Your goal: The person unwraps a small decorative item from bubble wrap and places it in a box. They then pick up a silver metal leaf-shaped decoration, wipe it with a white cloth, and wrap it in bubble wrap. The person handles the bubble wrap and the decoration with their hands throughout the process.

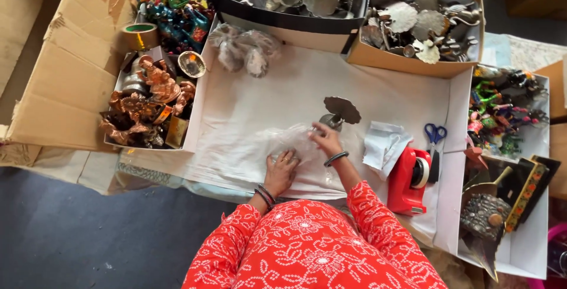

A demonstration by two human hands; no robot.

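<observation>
While boxes crowd every edge, both hands (281,170) (326,139), grip flat, on clear plastic wrap (293,141) beside metal stand (338,113).

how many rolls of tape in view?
2. One gold roll of tape on the cardboard flap at far left; one in the red tape dispenser right of the right hand. More may be hidden in the boxes.

Red tunic with white floral print, long sleeves, dark bangles on both wrists, finger ring

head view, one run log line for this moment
left hand flat on clear plastic bag | right hand at bag edge | metal ornament beside
</observation>
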